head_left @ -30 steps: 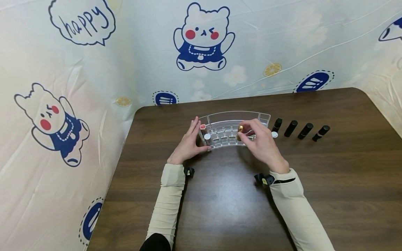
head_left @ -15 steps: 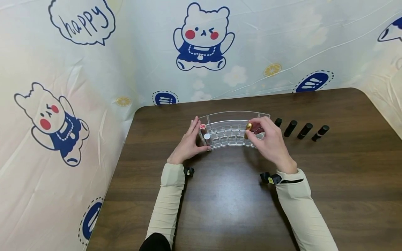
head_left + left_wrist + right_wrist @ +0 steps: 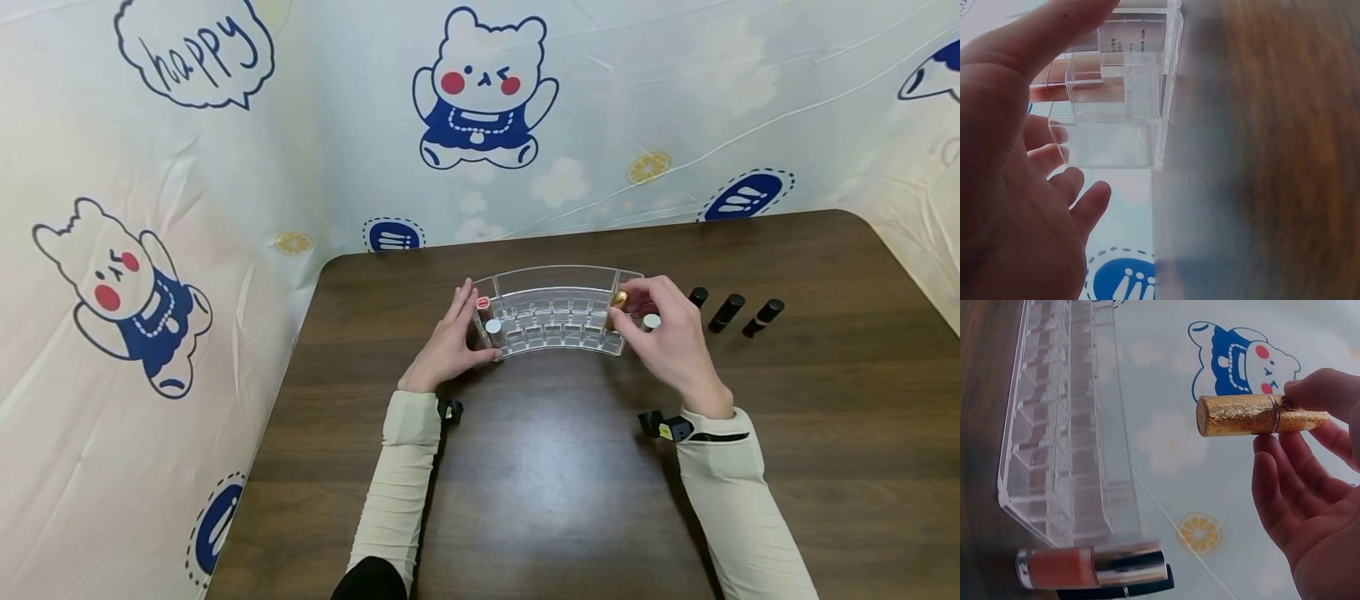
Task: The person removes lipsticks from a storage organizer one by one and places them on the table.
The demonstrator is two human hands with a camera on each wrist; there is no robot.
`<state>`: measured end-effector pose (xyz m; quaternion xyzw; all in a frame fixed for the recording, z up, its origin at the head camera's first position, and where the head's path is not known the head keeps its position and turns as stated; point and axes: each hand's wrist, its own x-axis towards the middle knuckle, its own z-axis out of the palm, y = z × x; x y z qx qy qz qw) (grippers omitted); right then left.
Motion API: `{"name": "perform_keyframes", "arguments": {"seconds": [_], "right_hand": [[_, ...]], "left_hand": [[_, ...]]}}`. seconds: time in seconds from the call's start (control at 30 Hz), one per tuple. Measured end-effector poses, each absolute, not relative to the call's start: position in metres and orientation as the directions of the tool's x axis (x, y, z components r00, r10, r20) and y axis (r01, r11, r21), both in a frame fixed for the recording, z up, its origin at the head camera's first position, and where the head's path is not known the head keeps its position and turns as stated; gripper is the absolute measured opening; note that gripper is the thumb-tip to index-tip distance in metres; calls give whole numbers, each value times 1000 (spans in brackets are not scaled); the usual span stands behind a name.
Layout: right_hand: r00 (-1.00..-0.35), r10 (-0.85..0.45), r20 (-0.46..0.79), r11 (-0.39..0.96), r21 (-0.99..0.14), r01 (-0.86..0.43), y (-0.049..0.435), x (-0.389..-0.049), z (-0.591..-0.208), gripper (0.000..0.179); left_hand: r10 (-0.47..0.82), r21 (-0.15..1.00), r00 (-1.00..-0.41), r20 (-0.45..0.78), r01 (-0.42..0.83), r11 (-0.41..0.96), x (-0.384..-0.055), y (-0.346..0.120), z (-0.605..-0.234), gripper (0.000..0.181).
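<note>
Where right hand [image 3: 672, 340] pinches, crinkled gold tube [image 3: 1238, 415].

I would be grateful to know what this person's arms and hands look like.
The left sleeve and right sleeve are pale cream, the left one closely creased. The left wrist device and right wrist device are black; the right one bears a small yellow mark and has a black strap. The left hand and right hand wear no gloves.

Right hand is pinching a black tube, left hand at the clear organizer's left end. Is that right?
Not the color: the right hand pinches a gold tube, per the right wrist view. The left hand is at the left end of the clear organizer.
</note>
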<state>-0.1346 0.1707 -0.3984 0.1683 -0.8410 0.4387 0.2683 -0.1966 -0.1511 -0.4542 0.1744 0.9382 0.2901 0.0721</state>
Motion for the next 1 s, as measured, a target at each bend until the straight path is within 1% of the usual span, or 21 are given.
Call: {"name": "perform_keyframes", "arguments": {"seconds": [0.73, 1.0], "right_hand": [[-809, 28, 587, 617, -647, -447, 197, -128, -394, 26], [-811, 51, 583, 630, -649, -427, 207, -130, -396, 24]], "left_hand": [[376, 568, -927, -23, 297, 768, -198, -151, -456, 113], [367, 573, -929, -41, 279, 770, -195, -150, -453, 112]]}}
